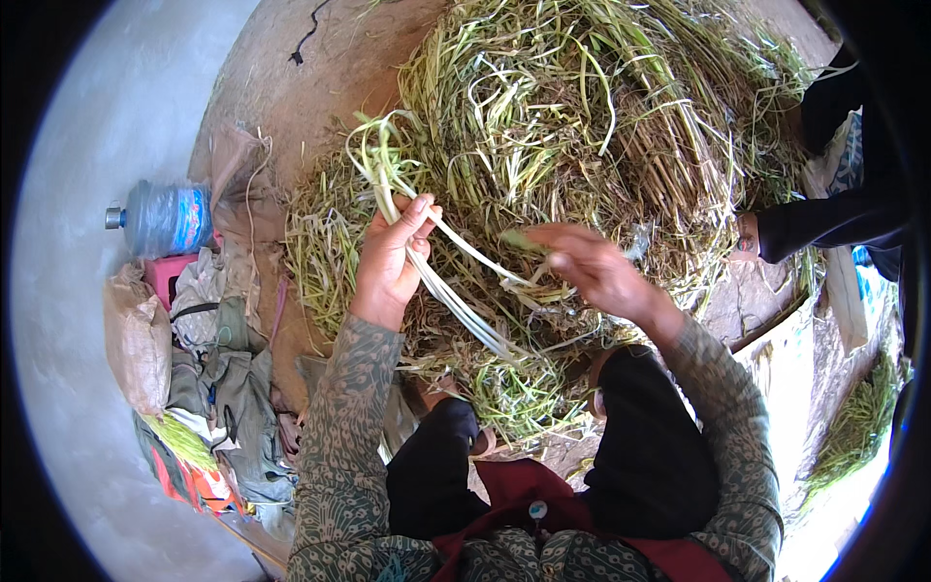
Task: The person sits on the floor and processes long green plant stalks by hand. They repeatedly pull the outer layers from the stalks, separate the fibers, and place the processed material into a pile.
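Observation:
My left hand (396,254) is closed around a few long pale plant stalks (465,313), whose leafy green tops stick up above the fist. The stalks' lower ends hang down to the right over the pile. To the right, my right hand (596,269) is slightly blurred, fingers pointing left; a blurred green bit (524,241) shows at its fingertips, and whether it is gripped cannot be made out. Beyond both hands lies a large heap of green and dried stalks (538,138). A smaller clump of green leaf strips (520,396) lies between my feet.
At the left by the wall are a large water bottle (169,218), a pink plastic object (164,276), a woven sack (138,338) and piled cloth (244,407). Another person's dark-clothed leg (822,225) is at the right edge of the heap. More greenery (858,429) lies far right.

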### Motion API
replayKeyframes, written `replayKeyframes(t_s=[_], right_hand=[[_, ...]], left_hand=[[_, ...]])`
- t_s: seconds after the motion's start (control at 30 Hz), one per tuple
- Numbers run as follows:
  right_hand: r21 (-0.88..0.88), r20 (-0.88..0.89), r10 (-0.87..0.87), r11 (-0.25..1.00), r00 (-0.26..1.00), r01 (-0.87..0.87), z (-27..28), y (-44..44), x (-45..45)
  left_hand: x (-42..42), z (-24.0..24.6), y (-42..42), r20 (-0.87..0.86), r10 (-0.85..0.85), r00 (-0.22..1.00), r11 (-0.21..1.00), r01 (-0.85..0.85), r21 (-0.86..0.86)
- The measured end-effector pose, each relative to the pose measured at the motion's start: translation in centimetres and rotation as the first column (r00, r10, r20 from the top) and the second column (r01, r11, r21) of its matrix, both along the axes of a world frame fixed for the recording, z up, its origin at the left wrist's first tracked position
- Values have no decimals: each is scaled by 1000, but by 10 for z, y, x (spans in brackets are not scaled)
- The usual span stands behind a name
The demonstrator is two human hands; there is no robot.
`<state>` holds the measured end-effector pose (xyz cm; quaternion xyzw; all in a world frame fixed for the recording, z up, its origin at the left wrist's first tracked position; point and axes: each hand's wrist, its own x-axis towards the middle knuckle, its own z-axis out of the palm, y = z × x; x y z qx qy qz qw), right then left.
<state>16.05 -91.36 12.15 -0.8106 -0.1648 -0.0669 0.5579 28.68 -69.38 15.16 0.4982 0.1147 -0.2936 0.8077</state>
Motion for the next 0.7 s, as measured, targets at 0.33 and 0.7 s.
replayKeyframes(t_s=[0.33, 0.7], right_hand=[[527, -416, 479, 819, 773, -224, -28, 16, -9], [-66, -725, 432, 732, 537, -678, -93, 35, -93]], left_hand=[[9, 22, 8, 122, -76, 990, 992, 87, -90], [68, 71, 40, 274, 44, 961, 998, -29, -58]])
